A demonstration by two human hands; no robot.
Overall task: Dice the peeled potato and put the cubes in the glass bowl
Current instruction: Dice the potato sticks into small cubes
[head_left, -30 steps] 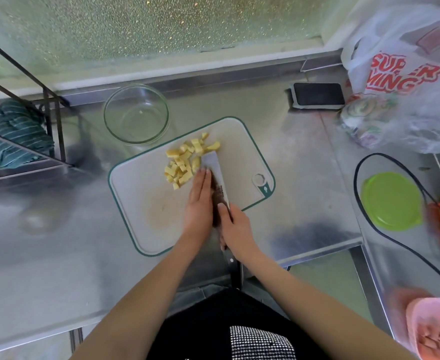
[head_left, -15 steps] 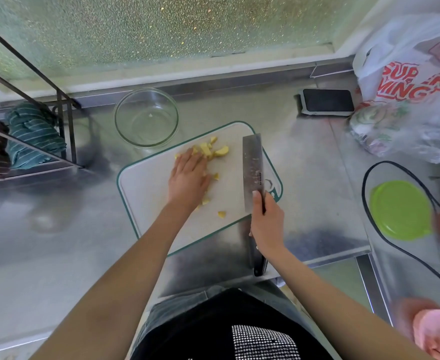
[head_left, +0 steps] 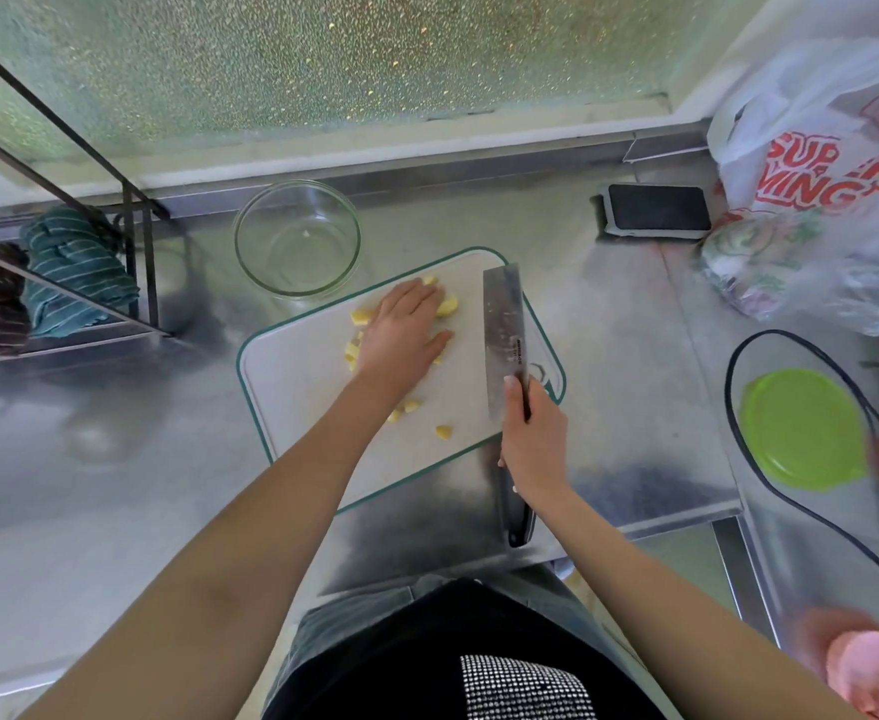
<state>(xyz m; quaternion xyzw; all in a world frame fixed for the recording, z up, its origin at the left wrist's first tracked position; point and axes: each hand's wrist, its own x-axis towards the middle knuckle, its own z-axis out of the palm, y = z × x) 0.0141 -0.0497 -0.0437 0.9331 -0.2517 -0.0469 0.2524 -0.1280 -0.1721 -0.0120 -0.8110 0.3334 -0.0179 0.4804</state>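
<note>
Yellow potato cubes (head_left: pixel 360 317) lie on the white cutting board (head_left: pixel 297 379) with a green rim. My left hand (head_left: pixel 401 335) rests flat on top of the pile, fingers spread, hiding most of it. A few loose cubes (head_left: pixel 443 432) sit nearer to me. My right hand (head_left: pixel 533 441) grips the handle of a cleaver (head_left: pixel 503 324), whose blade lies flat on the board's right side. The glass bowl (head_left: pixel 297 239) stands just beyond the board's far left corner, with one small bit inside.
A black wire rack (head_left: pixel 131 210) with folded cloths (head_left: pixel 76 272) stands at the left. A phone (head_left: pixel 658 210) lies at the back right, beside a white plastic bag (head_left: pixel 816 163). A green lid (head_left: pixel 803 428) and a black cable (head_left: pixel 738 439) lie at the right.
My left hand moved from beside the cleaver onto the pile of cubes. My right hand swung the cleaver away to the board's right side. Some cubes scattered toward me.
</note>
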